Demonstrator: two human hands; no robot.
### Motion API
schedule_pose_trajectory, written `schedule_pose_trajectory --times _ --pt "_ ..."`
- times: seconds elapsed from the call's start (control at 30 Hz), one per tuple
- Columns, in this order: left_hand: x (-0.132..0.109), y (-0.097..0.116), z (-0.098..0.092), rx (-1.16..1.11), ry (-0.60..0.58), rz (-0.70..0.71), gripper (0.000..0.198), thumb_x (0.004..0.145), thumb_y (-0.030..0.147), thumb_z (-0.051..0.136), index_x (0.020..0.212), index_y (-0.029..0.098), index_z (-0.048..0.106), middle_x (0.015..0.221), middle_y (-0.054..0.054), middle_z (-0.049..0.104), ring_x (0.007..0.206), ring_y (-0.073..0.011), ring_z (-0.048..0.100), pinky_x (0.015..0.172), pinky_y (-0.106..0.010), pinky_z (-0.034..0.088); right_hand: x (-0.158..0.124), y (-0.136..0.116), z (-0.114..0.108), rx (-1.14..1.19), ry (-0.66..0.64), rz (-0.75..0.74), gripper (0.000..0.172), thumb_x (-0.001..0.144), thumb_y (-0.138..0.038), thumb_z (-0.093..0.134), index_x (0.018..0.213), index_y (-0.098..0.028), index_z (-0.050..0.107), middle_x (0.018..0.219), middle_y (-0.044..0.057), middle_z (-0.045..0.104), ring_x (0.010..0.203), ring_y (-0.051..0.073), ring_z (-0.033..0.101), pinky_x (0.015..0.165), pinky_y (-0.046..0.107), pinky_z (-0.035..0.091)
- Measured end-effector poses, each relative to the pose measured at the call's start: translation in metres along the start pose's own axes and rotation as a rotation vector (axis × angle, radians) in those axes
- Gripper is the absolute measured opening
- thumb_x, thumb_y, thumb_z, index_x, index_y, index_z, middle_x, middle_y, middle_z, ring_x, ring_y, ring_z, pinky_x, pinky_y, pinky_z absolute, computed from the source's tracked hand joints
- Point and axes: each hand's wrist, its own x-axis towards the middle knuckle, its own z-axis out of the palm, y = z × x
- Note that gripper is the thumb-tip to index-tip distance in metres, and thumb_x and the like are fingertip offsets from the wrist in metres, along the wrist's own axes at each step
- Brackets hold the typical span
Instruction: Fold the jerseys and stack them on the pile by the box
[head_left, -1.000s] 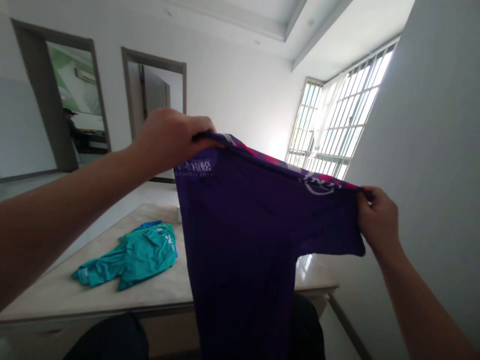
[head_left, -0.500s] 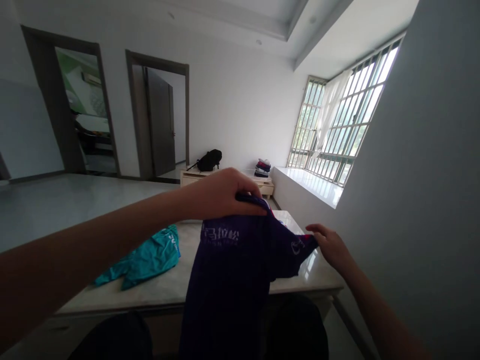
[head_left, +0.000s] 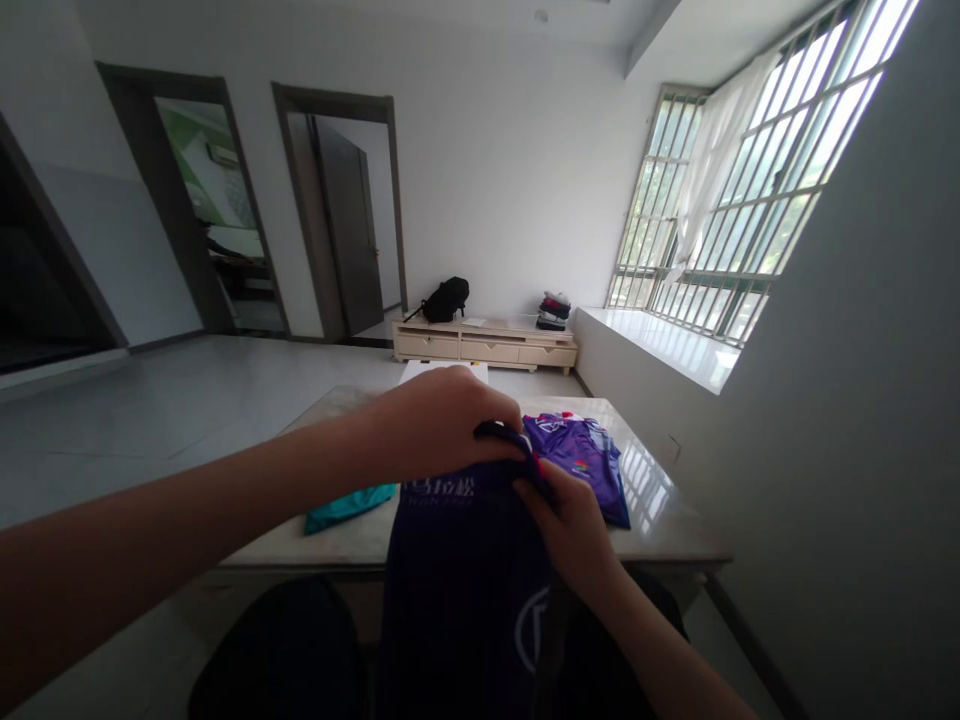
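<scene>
A dark purple shirt point(head_left: 457, 580) with white lettering hangs in front of me, its lower part between my knees. My left hand point(head_left: 450, 415) pinches it at the top edge, near the collar. Close beside it, my right hand point(head_left: 566, 510) grips the same upper edge with fingers closed. The cloth hangs folded over, and a round white emblem shows low on it. Behind it on the table point(head_left: 420, 545) lies a folded purple shirt point(head_left: 577, 465), and a teal garment point(head_left: 349, 508) is partly hidden behind my left forearm.
By the far wall stands a low cabinet point(head_left: 491, 347) bearing a black backpack point(head_left: 448, 300) and a stack of folded clothes point(head_left: 553, 312). A barred window point(head_left: 720, 200) with a sill is at the right. Two doorways open at the left.
My right hand has moved left from the outstretched sleeve to the shirt's top edge beside my left hand. The sleeve no longer stretches out, and the folded purple shirt has come into view.
</scene>
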Motion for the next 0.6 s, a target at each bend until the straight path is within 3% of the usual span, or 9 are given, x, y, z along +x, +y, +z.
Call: schedule_pose_trajectory --times 0.13,0.37,0.5,0.6 --pt "-0.010 -0.014 0.008 0.008 -0.019 -0.002 0.014 0.090 0.037 0.073 0.093 0.026 0.082 0.072 0.000 0.076 0.067 -0.0153 0.067 0.063 -0.023 0.042 -0.013 0.020 0.008 -0.080 -0.029 0.022 0.027 0.100 -0.041 0.055 0.085 -0.019 0.062 0.070 -0.003 0.058 0.065 0.013 0.050 0.059 0.024 0.034" --pt "-0.032 -0.032 0.016 -0.103 -0.011 0.089 0.017 0.094 0.037 0.069 0.098 0.027 0.081 0.075 0.002 0.078 0.063 -0.0133 0.068 0.064 -0.023 0.043 -0.036 0.044 0.010 -0.169 -0.057 -0.024 0.023 0.101 -0.027 0.047 0.108 -0.020 0.068 0.092 0.004 0.073 0.082 0.021 0.067 0.072 0.028 0.045" --pt "-0.046 -0.038 0.017 -0.097 0.029 0.065 0.023 0.094 0.046 0.066 0.098 0.028 0.080 0.076 0.001 0.079 0.065 -0.0157 0.069 0.064 -0.024 0.045 -0.047 0.063 0.011 -0.251 0.038 -0.044 0.023 0.100 -0.026 0.046 0.106 -0.020 0.068 0.086 0.005 0.074 0.077 0.022 0.071 0.069 0.029 0.048" --pt "-0.064 -0.041 0.019 -0.080 0.058 0.035 0.023 0.094 0.046 0.064 0.099 0.030 0.080 0.077 0.001 0.080 0.066 -0.0172 0.071 0.065 -0.025 0.046 -0.058 0.072 0.007 -0.366 0.155 -0.193 0.023 0.099 -0.025 0.044 0.104 -0.020 0.066 0.081 0.006 0.074 0.070 0.023 0.072 0.064 0.029 0.049"
